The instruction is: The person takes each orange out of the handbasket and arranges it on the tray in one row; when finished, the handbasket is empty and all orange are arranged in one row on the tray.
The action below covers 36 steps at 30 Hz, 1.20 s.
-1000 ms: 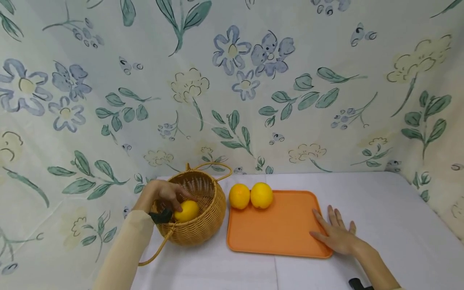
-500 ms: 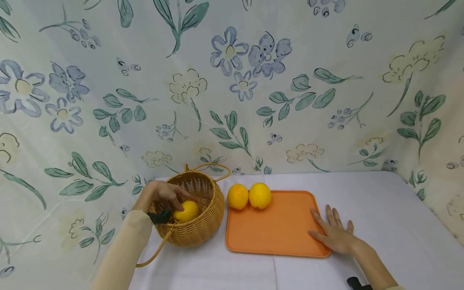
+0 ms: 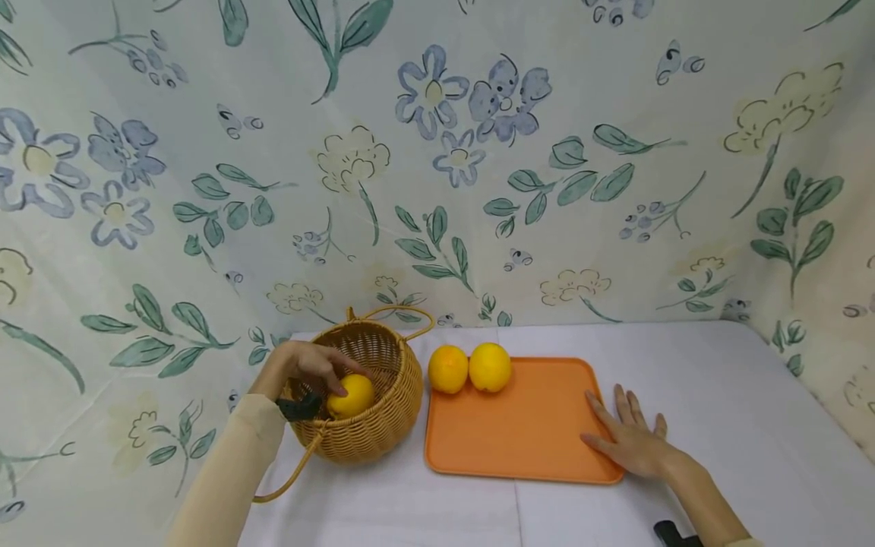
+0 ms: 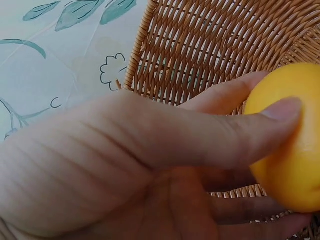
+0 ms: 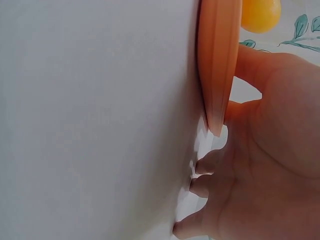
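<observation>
My left hand (image 3: pixel 316 363) reaches over the rim into a round wicker basket (image 3: pixel 376 433). It grips a yellow-orange orange (image 3: pixel 355 395), low in the basket. In the left wrist view the thumb presses on the near side of the orange (image 4: pixel 287 150), with fingers behind and below it. My right hand (image 3: pixel 639 444) rests spread at the right edge of an orange tray (image 3: pixel 519 433). Its thumb and index finger touch the tray rim, and the other fingertips touch the tablecloth, as the right wrist view shows too. Two more oranges (image 3: pixel 448 370) sit side by side at the tray's far left corner.
The basket's handles (image 3: pixel 294 479) stick out, one toward the near left and one at the back right. White cloth (image 3: pixel 472 509) covers the table. A flower-printed cloth (image 3: pixel 437 190) hangs behind and at the sides.
The view has shifted slightly. Both hands, the basket, the tray and the oranges stay in practically the same places.
</observation>
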Available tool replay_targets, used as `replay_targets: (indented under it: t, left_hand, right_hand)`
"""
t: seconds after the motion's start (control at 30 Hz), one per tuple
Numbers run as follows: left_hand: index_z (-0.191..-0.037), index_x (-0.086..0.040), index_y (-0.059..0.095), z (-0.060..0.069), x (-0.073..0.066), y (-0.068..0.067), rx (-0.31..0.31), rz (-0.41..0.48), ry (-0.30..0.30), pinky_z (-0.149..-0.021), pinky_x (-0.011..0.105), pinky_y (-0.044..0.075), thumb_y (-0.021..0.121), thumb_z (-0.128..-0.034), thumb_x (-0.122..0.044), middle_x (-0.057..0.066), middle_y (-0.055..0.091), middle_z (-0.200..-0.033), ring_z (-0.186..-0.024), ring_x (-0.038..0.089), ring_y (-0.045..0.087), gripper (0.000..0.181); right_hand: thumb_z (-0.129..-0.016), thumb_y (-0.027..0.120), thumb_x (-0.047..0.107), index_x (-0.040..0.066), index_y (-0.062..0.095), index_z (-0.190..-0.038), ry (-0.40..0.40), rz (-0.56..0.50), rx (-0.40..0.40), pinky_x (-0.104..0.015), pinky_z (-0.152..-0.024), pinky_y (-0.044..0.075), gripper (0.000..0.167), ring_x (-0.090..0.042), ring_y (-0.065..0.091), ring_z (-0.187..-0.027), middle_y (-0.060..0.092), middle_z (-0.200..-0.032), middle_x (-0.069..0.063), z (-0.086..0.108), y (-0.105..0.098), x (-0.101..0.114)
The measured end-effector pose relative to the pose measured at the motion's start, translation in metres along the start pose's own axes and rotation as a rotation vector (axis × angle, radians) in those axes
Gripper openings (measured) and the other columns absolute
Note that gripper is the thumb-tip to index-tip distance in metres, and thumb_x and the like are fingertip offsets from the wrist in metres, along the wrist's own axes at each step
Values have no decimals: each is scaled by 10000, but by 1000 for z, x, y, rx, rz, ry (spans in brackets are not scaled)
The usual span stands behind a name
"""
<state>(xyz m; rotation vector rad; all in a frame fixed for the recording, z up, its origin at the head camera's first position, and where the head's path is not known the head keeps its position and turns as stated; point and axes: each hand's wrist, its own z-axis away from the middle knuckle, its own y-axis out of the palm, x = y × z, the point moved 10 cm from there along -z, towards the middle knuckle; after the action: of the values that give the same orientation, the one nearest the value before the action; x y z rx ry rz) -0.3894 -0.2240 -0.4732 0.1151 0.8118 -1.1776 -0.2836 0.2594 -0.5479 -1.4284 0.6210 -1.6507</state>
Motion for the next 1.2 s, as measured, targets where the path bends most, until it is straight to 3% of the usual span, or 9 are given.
replay_targets:
  t: [0.1,0.27,0.57,0.73,0.97,1.07,1.2]
  left_hand:
    - [-1556,-184,487,0,0,-4,-42,17,-2,-964,428,602,689,-967,-66,182,414,-1564,-1151,248,616,633]
    - [-1574,-194,456,0,-1,-5,-46,21,0,-983,440,594,667,-986,-77,212,365,-1597,-1168,247,613,635]
    - [-1527,-210,530,-1,-3,-9,-87,-40,19,-939,427,612,707,-970,-112,196,362,-1611,-1183,252,599,593]
    - [-1522,-223,536,1,-6,-11,-113,-42,18,-978,432,593,734,-953,-148,191,361,-1620,-1227,262,574,607]
    - [-1533,-247,520,5,-24,-14,-143,-31,64,-1122,520,485,736,-945,-200,133,404,-1598,-1327,287,498,628]
    - [-1513,-281,545,9,-34,-18,-180,-62,99,-1132,531,466,753,-929,-231,102,369,-1642,-1393,308,440,622]
    - [-1512,-323,540,13,-46,-20,-181,-81,137,-1103,523,492,741,-943,-252,118,306,-1677,-1404,331,417,607]
  right_hand:
    - [-963,533,692,96,207,-1646,-6,14,-9,-860,-1007,-239,963,-632,-156,-1490,-147,-1637,-405,-6,4,-7]
    - [-840,448,901,241,181,-1667,-28,13,-53,-857,-987,-261,1091,-604,-159,-1512,-139,-1663,-367,-18,16,-32]
    - [-960,533,697,129,194,-1653,11,2,-1,-840,-1003,-276,958,-610,-197,-1495,-176,-1642,-388,-8,6,-13]
    - [-968,552,661,98,199,-1645,18,-1,8,-838,-1017,-267,949,-614,-190,-1494,-161,-1636,-403,-3,2,-4]
    - [-983,577,599,37,218,-1625,9,12,1,-861,-1013,-235,926,-647,-156,-1476,-140,-1620,-431,1,-3,3]
    - [-990,573,590,36,221,-1627,15,28,2,-869,-1022,-209,915,-651,-145,-1477,-132,-1624,-428,1,-5,5]
    - [-1000,578,561,31,220,-1625,16,37,7,-873,-1027,-193,895,-651,-138,-1477,-128,-1624,-429,2,-5,6]
